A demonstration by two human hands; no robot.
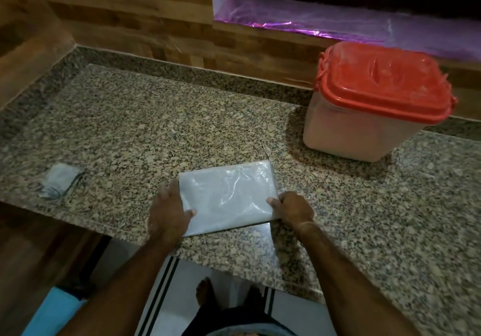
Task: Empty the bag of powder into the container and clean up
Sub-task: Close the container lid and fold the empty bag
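Both hands held a folded bag flat near the front edge of the worktop.

The white, glossy bag [229, 192] lay flat on the speckled worktop [156, 127]. The left hand [166, 210] grasped its left edge with the thumb on top, and the right hand [294, 209] pinched its near right corner with curled fingers. The container [351, 132], closed by a red lid [385, 80], stood well apart at the back right. A thin string [265, 148] lay by the bag's far right corner, and a small pale bundle [61, 181] sat near the front left edge.
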